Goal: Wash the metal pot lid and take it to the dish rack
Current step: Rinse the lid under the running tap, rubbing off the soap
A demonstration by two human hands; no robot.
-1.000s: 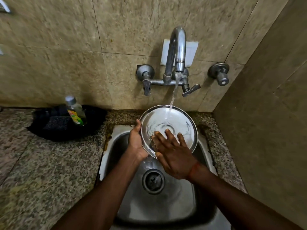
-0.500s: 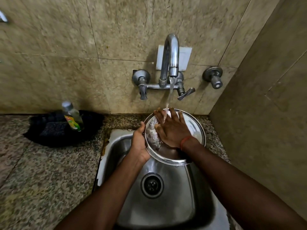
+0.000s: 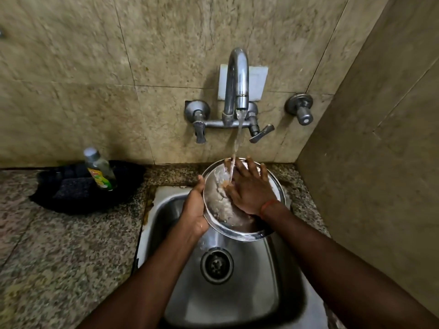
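- Holding the metal pot lid [image 3: 215, 200] tilted above the sink [image 3: 240, 295], directly under the stream from the faucet [image 3: 236, 84].
- Gripping its left rim with the left hand [image 3: 193, 210], thumb hooked over the edge, other fingers hidden behind.
- Pressing the right hand [image 3: 249, 188] flat on the wet inner face, fingers straight and spread, pinching nothing.
- Probably stiff, thin and fairly light, but slick with water and cloudy residue. Best taken firmly at the rim, or by a knob on the hidden side, if any.
- Likely to clatter and perhaps dent if dropped into the steel basin.
- On the desk [image 3: 59, 245] to the left: a soap bottle [image 3: 99, 170] standing in a black tray [image 3: 47, 203] beside what looks like a dark scrub pad [image 3: 71, 191].
- Worth minding the faucet levers just above and the side wall [image 3: 368, 162] close on the right when lifting out.
- No dish rack in view, so cannot tell which way to carry.
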